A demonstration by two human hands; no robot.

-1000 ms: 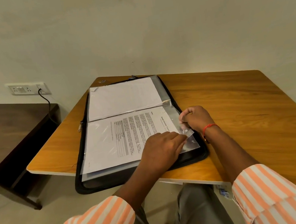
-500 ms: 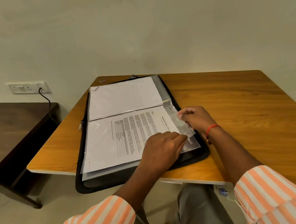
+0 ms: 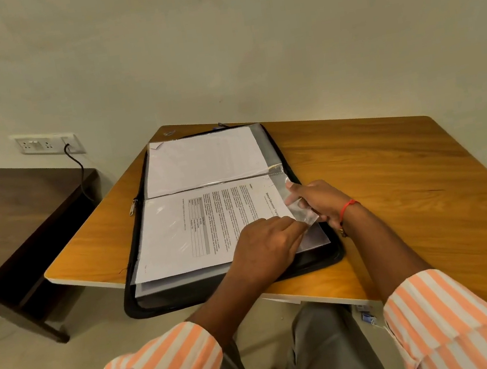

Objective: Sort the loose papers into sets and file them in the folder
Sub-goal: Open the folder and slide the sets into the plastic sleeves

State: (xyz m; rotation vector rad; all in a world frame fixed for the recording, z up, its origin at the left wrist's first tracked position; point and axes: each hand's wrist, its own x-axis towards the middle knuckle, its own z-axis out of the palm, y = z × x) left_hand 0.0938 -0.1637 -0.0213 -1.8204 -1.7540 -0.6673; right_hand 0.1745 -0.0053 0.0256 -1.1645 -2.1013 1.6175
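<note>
Both hands were at the right side of the open folder. The left hand (image 3: 265, 244) lay with bent fingers on the right edge of the printed sheet (image 3: 198, 232); its thumb was hidden, so I cannot tell if it pinched the sheet or only pressed it. The right hand (image 3: 322, 201) pinched the loose edge of the clear sleeve (image 3: 298, 207) and held it raised a little above the page.

The wooden tabletop (image 3: 409, 178) carried the black folder (image 3: 220, 293), which lay open near the left front edge. To the left stood a dark side table (image 3: 3, 217), lower than the tabletop. In the far half of the folder there was a white sheet (image 3: 204, 161) under plastic. The printed sheet lay in the near half, with its text turned sideways. On the wall was a socket plate (image 3: 40, 145) with a black cable (image 3: 80, 174) plugged in. A red thread (image 3: 347, 210) was around the right wrist.
</note>
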